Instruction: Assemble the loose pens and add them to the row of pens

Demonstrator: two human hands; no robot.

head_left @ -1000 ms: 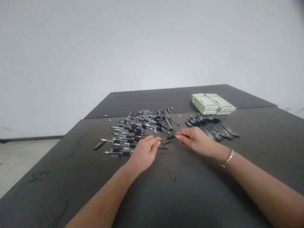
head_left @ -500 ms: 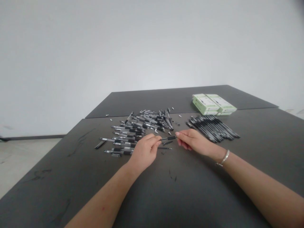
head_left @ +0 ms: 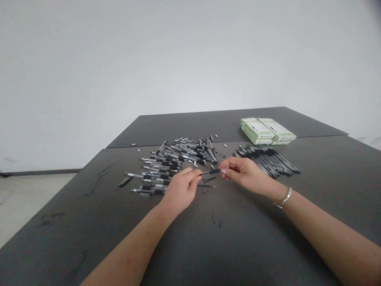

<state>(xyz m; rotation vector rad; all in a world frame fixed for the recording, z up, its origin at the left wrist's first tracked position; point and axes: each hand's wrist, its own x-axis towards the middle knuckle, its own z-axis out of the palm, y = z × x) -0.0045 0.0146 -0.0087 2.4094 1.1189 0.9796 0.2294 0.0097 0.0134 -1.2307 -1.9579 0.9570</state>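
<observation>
Between my two hands a gel pen [head_left: 210,172] with a black grip is held level above the table. My left hand [head_left: 183,186] is closed around its barrel, hiding the rear part. The thumb and fingers of my right hand [head_left: 238,171] pinch the pen's tip end; whether a small tip piece is there is hidden. Just under the pen lie a thin refill [head_left: 207,186] and a dark pen cap [head_left: 210,179]. A loose heap of clear-barrelled pens [head_left: 184,153] spreads left of and behind my left hand.
Beyond my right hand lies a neat row of pens [head_left: 270,159]. Green-and-white boxes [head_left: 258,131] are stacked behind it. Small cone tips [head_left: 225,145] are scattered around the heap. The dark table [head_left: 190,238] has a seam [head_left: 125,147] across it, with a white wall behind.
My right hand has turned at the pen's tip, its fingers now raised and curled over the end, its wrist slightly further right. My left hand and the pen have hardly moved.
</observation>
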